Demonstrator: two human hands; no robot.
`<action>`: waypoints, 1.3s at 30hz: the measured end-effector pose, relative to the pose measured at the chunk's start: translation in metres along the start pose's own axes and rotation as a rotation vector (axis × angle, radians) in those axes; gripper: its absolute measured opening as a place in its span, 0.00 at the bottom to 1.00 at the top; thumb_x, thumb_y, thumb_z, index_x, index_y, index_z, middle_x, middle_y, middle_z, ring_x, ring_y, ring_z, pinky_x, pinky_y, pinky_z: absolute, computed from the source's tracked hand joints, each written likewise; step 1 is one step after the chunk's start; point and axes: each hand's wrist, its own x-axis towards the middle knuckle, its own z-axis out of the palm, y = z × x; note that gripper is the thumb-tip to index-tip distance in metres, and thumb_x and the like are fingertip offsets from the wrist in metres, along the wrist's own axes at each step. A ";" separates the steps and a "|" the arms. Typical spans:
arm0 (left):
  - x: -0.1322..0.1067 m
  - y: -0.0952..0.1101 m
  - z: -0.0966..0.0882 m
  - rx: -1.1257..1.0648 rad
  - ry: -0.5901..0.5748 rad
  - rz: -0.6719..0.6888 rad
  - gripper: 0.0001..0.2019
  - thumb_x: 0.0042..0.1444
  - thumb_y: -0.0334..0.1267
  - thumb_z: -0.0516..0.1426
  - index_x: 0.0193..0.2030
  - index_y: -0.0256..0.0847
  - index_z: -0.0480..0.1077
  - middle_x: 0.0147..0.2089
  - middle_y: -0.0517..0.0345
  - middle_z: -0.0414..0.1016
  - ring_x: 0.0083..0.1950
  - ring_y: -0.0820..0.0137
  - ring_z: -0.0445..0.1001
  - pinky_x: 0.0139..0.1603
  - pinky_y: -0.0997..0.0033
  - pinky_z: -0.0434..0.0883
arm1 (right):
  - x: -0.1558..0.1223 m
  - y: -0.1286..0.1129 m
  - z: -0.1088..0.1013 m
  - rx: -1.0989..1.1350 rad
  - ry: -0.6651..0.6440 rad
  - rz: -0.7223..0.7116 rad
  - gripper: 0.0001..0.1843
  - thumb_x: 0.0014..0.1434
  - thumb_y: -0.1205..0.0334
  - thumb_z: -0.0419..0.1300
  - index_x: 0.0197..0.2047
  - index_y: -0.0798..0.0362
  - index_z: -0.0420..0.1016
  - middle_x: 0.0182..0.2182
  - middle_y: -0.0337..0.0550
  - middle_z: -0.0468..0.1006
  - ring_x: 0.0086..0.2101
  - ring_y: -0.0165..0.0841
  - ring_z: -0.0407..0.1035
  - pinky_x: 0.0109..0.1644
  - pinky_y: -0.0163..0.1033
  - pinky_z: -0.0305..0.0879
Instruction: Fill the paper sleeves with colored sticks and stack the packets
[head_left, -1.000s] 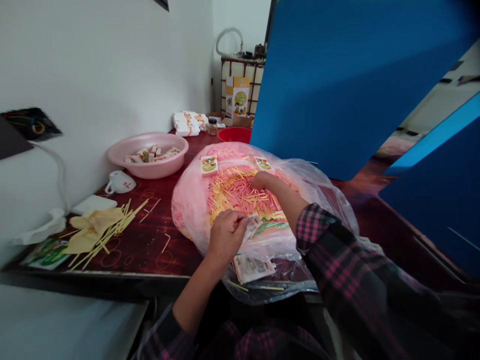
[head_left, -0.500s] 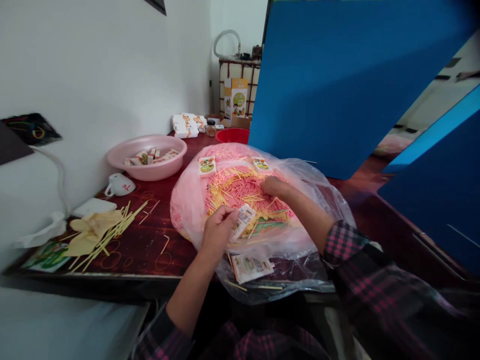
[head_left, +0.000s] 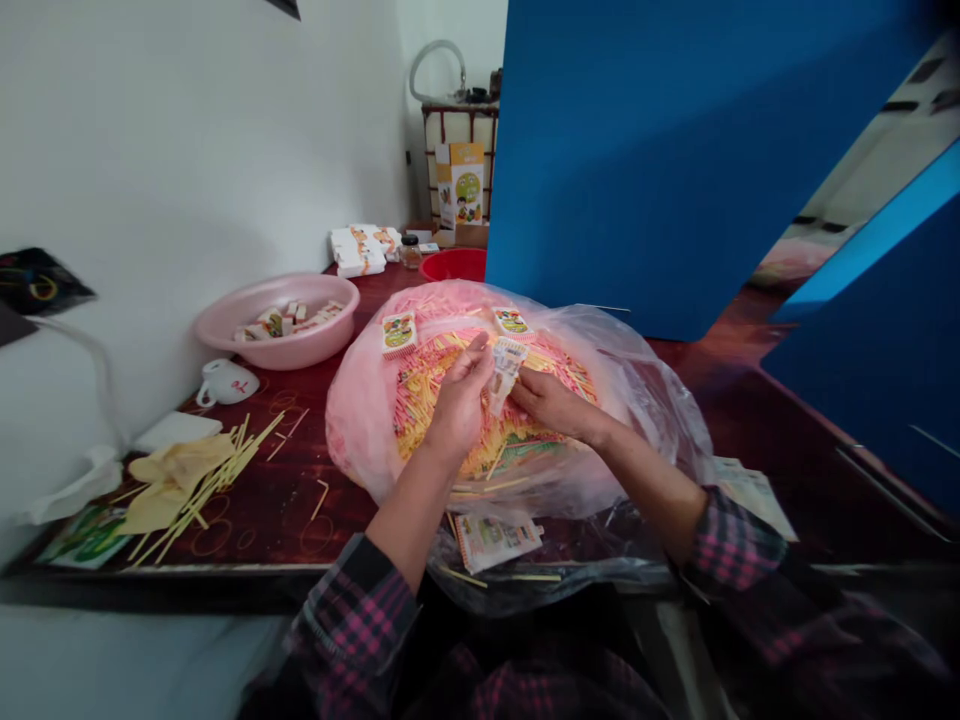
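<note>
My left hand [head_left: 459, 408] grips a small printed packet [head_left: 507, 366] between thumb and fingers, above a large plastic bag. My right hand [head_left: 551, 402] is closed at the packet's right lower side; its fingertips are partly hidden, so what they hold cannot be made out. Under both hands the open clear bag [head_left: 660, 380] is full of thin pink, yellow and green sticks [head_left: 420, 400]. Two filled packets rest on the bag's far side, a left one [head_left: 399, 335] and a right one [head_left: 513, 322]. A flat packet [head_left: 496, 540] lies at the near table edge.
On the left stand a pink basin [head_left: 277, 350] with several small packets and a white cup [head_left: 229, 383]. Loose yellow sticks [head_left: 217, 490] lie in front of them. A red basin [head_left: 454, 265] is behind the bag. A blue panel [head_left: 615, 180] rises at the back right.
My right hand has come out of the sticks and moved to the packet. My left hand has lifted the packet and tilted it more upright. The view has shifted slightly.
</note>
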 end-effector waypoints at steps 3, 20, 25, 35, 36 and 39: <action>0.008 -0.016 0.008 0.027 -0.024 -0.005 0.07 0.52 0.40 0.68 0.33 0.42 0.77 0.53 0.55 0.79 0.47 0.69 0.76 0.53 0.69 0.71 | 0.009 0.006 0.007 0.037 0.029 -0.064 0.13 0.62 0.58 0.52 0.40 0.53 0.75 0.42 0.49 0.80 0.43 0.40 0.71 0.54 0.48 0.67; -0.018 -0.008 -0.020 0.173 0.107 0.036 0.12 0.46 0.44 0.70 0.30 0.40 0.76 0.27 0.63 0.75 0.28 0.75 0.69 0.33 0.72 0.67 | 0.008 -0.005 0.006 0.823 0.157 0.134 0.24 0.53 0.38 0.68 0.30 0.51 0.69 0.23 0.33 0.69 0.25 0.26 0.61 0.32 0.35 0.60; -0.023 -0.009 -0.024 0.122 0.156 -0.005 0.15 0.38 0.45 0.74 0.29 0.41 0.77 0.28 0.62 0.76 0.31 0.73 0.71 0.38 0.70 0.69 | 0.004 -0.016 0.005 0.850 0.268 0.082 0.24 0.55 0.38 0.67 0.29 0.51 0.69 0.24 0.35 0.72 0.25 0.27 0.65 0.33 0.36 0.64; -0.038 -0.011 -0.020 -0.036 0.130 -0.091 0.17 0.36 0.40 0.76 0.32 0.40 0.78 0.31 0.63 0.78 0.35 0.74 0.74 0.45 0.70 0.70 | 0.000 -0.067 0.012 0.892 0.591 -0.289 0.17 0.68 0.41 0.56 0.45 0.45 0.73 0.46 0.41 0.82 0.50 0.35 0.76 0.63 0.51 0.68; -0.039 -0.012 -0.019 -0.055 0.130 -0.101 0.17 0.36 0.39 0.76 0.32 0.40 0.78 0.31 0.63 0.78 0.35 0.74 0.75 0.45 0.70 0.71 | -0.001 -0.068 0.015 0.843 0.585 -0.290 0.17 0.69 0.42 0.54 0.46 0.45 0.74 0.48 0.42 0.82 0.52 0.36 0.76 0.64 0.51 0.67; -0.039 -0.014 -0.016 -0.106 0.109 -0.100 0.14 0.39 0.37 0.75 0.32 0.40 0.77 0.32 0.64 0.79 0.36 0.76 0.76 0.47 0.72 0.71 | -0.006 -0.068 0.022 0.713 0.548 -0.255 0.17 0.71 0.45 0.51 0.50 0.45 0.73 0.52 0.43 0.81 0.57 0.36 0.72 0.69 0.51 0.62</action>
